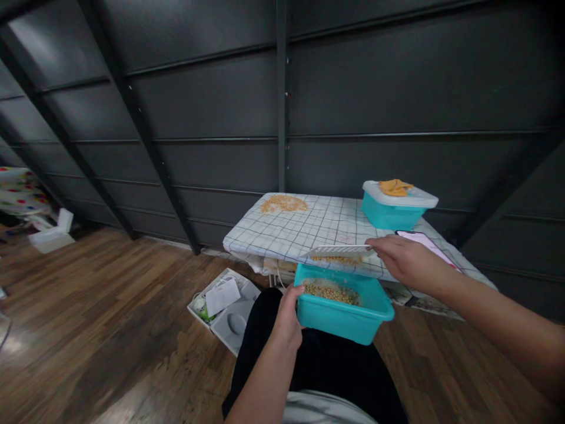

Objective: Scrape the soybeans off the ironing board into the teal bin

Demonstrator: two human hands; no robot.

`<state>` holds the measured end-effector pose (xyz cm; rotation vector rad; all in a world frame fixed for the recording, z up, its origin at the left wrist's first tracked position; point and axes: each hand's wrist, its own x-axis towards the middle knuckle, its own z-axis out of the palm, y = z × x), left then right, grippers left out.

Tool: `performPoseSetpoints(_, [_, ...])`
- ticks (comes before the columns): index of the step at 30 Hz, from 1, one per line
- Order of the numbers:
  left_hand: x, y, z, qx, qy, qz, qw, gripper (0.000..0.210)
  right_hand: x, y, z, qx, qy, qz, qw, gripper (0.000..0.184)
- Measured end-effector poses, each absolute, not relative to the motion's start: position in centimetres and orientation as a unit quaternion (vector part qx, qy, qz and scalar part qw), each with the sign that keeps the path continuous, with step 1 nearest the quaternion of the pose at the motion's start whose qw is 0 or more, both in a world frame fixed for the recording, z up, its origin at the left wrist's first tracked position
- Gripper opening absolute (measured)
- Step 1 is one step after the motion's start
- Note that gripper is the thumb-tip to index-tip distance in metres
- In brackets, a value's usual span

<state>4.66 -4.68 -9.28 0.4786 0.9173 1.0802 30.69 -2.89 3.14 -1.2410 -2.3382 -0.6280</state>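
My left hand [289, 315] grips the left end of a teal plastic bin [339, 321], which is above my lap, just below the table edge. Inside the bin lie many small yellowish beans or kernels [333, 291]. Pinched in my right hand [404, 259] is the right end of a white slotted plastic panel [338, 251], held at the table's front edge above the bin. More yellowish kernels [338, 259] show just under the panel's near edge. How far the panel reaches over them I cannot tell.
A checked cloth covers the table [326, 219]. Yellow grains [283, 204] lie spread at its back left. At the right stand a lidded teal bin [392, 209] with an orange cloth [396, 187] on top and a phone [428, 248]. An open white box [227, 306] sits on the floor.
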Motion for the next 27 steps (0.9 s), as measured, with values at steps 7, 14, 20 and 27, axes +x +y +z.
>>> performPoseSetpoints(7, [4.8,-4.7,-9.3,0.219,0.410,0.498,0.732,0.058,31.2,-2.9,3.7,-0.509,-0.792,-0.236,0.242,0.035])
performPoseSetpoints(14, [4.9,-4.9,-8.5,0.225,0.397,0.505,0.733,0.060,30.9,-3.7,4.4,-0.617,-0.713,-0.267,0.195,0.040])
performPoseSetpoints(20, [4.9,-4.9,-8.2,0.218,0.410,0.501,0.730,0.059,30.4,-2.7,4.2,-0.601,-0.722,-0.288,0.185,0.040])
performPoseSetpoints(27, [4.9,-5.0,-8.0,0.210,0.405,0.499,0.737,0.058,29.4,-3.6,4.9,-0.598,-0.741,-0.258,0.166,0.039])
